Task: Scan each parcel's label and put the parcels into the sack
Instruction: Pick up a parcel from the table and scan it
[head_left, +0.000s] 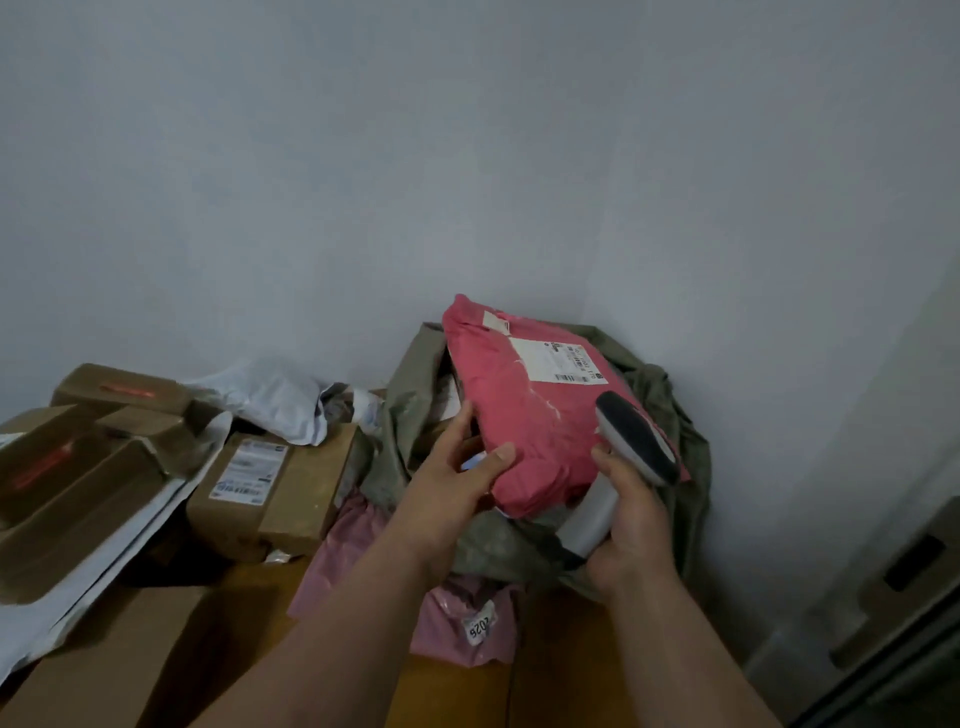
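Hands are working over the open mouth of an olive-green sack (670, 415) that is standing against the grey wall. The left hand (457, 483) is gripping the near left edge of a red mailer parcel (524, 415), thumb on top and fingers curled underneath, and is holding it tilted above the sack with its white shipping label (558, 358) facing up. The right hand (631, 525) is wrapping its fingers around the pale handle of a handheld barcode scanner (634, 436), whose dark head is lying against the parcel's near right corner.

One red parcel is sitting in the hands. Two pink mailer bags (467, 623) are lying on the wooden worktop (561, 670) just below the sack. To the left, several brown cardboard boxes (270, 488) are piling up with white poly mailers (270, 395) among them; I am counting at least five boxes, though the heap is blurring together.
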